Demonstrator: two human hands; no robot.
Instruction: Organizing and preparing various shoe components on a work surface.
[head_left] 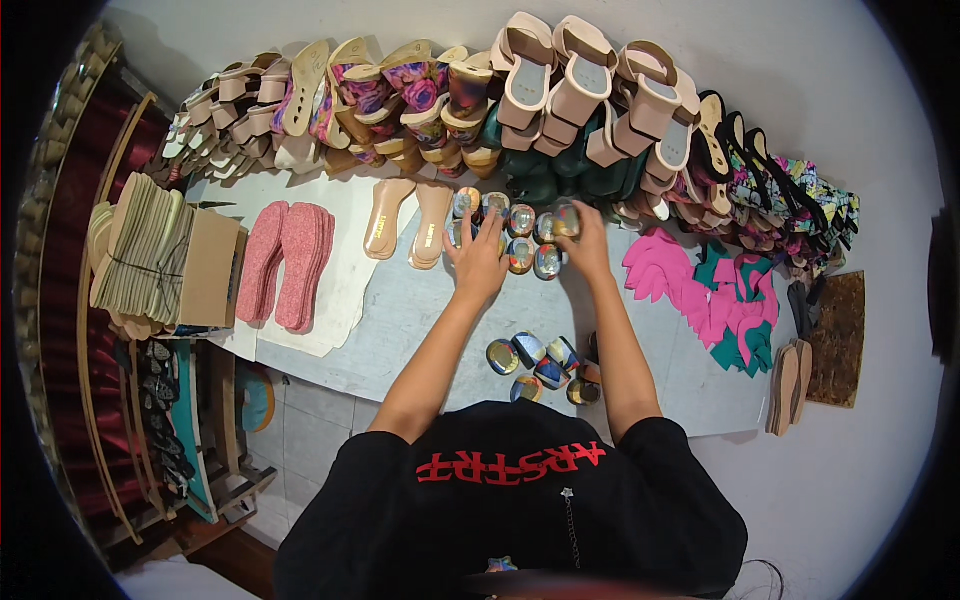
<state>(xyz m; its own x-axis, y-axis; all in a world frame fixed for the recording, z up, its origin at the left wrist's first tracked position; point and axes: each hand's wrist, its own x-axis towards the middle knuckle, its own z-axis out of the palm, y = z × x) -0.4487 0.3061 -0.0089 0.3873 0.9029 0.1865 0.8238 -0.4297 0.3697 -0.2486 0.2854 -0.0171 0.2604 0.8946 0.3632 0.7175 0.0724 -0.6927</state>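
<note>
Two short rows of shoe heels covered in multicoloured patterned material stand on the grey worktable (400,310). My left hand (479,262) lies over the left end of the rows, its fingers stretched out and apart, touching a heel (495,204). My right hand (590,245) is closed around a patterned shoe heel (566,218) at the right end, beside another heel (547,261). Closer to me, a loose group of similar heels (551,373) lies between my forearms. Left of my left hand lie two tan insoles (388,218).
Finished sandals (525,80) are stacked along the wall. Pink shoe-upper pieces (660,268) and teal ones (755,345) lie at right, near brown soles (790,385). Red speckled sole stacks (305,265) and a cardboard box (212,275) sit at left.
</note>
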